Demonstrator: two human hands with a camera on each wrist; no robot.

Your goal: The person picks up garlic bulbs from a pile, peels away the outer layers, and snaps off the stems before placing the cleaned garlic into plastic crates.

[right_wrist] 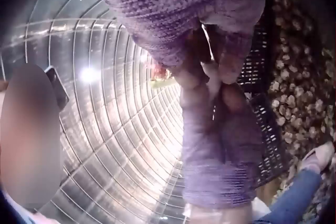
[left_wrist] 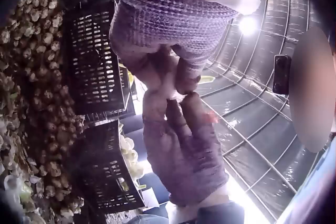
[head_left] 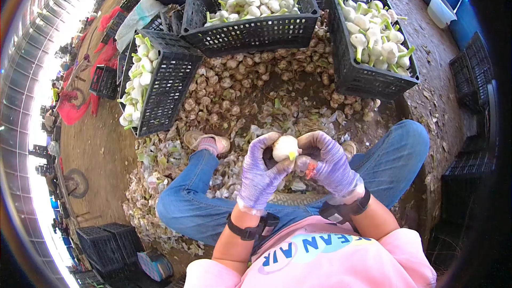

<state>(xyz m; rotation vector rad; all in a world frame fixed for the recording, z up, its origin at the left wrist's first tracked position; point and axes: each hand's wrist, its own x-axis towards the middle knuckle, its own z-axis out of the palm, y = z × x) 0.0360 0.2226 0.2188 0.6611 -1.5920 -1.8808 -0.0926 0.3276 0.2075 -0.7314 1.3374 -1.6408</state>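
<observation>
A peeled white garlic bulb (head_left: 286, 148) with a short green stem stub is between my two gloved hands, above my lap. My left hand (head_left: 260, 173) grips it from the left, thumb low near the stub. On its other side my right hand (head_left: 333, 165) has curled fingers at the bulb, and something red shows by its thumb. In the left wrist view the fingertips of the left hand (left_wrist: 168, 35) and right hand (left_wrist: 184, 150) meet around the bulb, which is mostly hidden.
Black crates of trimmed garlic stand ahead (head_left: 250, 34), at left (head_left: 168, 82) and at right (head_left: 368, 80). Unpeeled garlic bulbs (head_left: 226, 85) lie heaped between them. Loose skins (head_left: 160, 197) cover the ground around my legs. Stacked crates (head_left: 109, 245) stand at lower left.
</observation>
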